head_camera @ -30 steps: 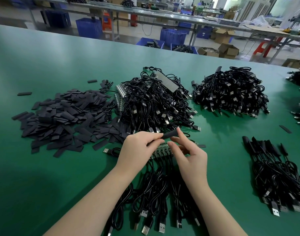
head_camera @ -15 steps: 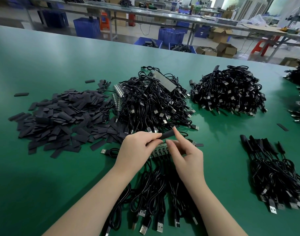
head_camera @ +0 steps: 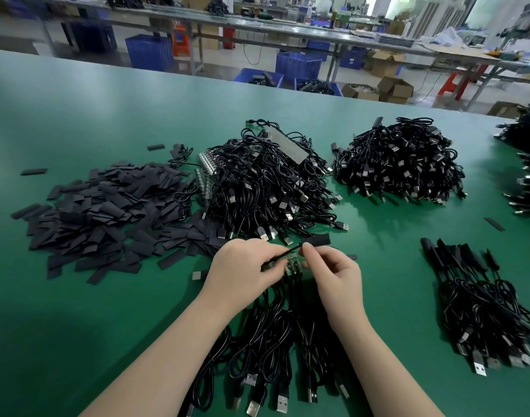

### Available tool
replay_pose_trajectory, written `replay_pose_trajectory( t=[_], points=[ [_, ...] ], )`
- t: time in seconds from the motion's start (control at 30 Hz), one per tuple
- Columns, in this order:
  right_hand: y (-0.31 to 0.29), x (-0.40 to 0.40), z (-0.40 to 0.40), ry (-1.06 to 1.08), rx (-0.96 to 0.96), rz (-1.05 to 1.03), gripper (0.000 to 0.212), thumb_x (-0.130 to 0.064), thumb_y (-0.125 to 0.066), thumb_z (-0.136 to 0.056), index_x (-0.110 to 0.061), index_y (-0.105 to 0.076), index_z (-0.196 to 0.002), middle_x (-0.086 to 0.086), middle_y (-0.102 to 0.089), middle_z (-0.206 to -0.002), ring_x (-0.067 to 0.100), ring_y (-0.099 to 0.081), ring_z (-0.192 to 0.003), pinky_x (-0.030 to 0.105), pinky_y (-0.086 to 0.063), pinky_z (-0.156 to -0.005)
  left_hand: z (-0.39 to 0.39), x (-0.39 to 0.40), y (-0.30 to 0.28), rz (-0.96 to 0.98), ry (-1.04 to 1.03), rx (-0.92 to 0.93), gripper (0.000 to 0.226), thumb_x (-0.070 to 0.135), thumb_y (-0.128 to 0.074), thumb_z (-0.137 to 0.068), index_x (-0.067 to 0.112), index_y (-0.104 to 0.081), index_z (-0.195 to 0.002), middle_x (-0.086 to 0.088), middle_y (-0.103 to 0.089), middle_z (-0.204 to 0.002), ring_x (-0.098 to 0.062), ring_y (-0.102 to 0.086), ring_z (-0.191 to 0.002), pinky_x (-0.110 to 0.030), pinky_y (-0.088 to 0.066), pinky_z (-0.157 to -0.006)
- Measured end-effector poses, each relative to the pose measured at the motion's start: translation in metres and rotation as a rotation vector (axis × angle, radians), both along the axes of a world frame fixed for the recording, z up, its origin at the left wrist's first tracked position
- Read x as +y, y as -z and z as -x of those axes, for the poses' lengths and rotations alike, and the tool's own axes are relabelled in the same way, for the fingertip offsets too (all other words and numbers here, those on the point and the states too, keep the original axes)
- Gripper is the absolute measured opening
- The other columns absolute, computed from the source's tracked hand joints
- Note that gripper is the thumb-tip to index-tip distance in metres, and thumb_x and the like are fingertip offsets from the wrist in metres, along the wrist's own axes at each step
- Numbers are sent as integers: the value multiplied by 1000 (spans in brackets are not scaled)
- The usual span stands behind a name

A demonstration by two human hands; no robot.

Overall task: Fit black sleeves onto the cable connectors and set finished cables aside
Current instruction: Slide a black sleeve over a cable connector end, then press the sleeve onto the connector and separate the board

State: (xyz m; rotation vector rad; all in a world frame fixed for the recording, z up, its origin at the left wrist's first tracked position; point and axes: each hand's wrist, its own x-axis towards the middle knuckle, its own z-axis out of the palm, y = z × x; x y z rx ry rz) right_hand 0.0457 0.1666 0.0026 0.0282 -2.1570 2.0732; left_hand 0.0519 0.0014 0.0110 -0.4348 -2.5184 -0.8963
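While the left hand (head_camera: 242, 266) pinches a thin green connector board (head_camera: 283, 256), the right hand (head_camera: 332, 272) grips a flat black sleeve (head_camera: 317, 240) at its tip.

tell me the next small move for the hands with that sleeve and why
Probably slide the black sleeve, pinched by the right hand, down the cable end held in the left hand. The sleeve sits only at the tip, and the small green boards beneath are bare.
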Motion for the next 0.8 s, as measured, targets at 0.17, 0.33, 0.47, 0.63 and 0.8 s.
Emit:
replay_pose_trajectory(
  t=[0.17,0.33,0.47,0.63,0.8],
  points=[
    [-2,-7,-3,-82,47,-101,22,-12,-77,-84,-33,-78,-80,-12,-77,-85,3,-71,-83,11,-50,-73,2,-1,1,32,10,21,21,25,-63,-88,22,-77,-103,8,-75,-88,-16,-68,-80,-38,-55,-73],
    [-6,-3,-2,-110,48,-55,21,-9,-76,-84,-29,-80,-77,-5,-77,-84,6,-70,-81,14,-51,-72,2,0,1,130,24,128,24,22,-68,-86,22,-75,-109,6,-74,-85,-20,-68,-75,-39,-55,-69],
    [-23,-4,0,-64,-4,294,5,-22,-72,-81,-22,-77,-81,1,-77,-98,9,-69,-90,21,-52,-80,1,0,-2,29,-74,196,69,51,-61,-88,10,-47,-143,6,-50,-139,-5,-45,-126,-25,-32,-109],
    [-75,45,2,52,166,501,8,-26,-66,-85,-23,-72,-83,3,-75,-86,16,-71,-82,28,-56,-80,-1,1,-4,-32,-68,184,63,42,-47,-95,8,-39,-147,-2,-49,-142,-13,-43,-132,-24,-29,-112],
    [-106,141,-9,578,358,-485,15,-44,-63,-91,-32,-71,-95,-10,-74,-82,11,-70,-71,28,-59,-66,4,2,3,97,9,4,61,35,-53,-95,18,-34,-151,1,-55,-134,-17,-54,-119,-38,-44,-101]
  ],
)
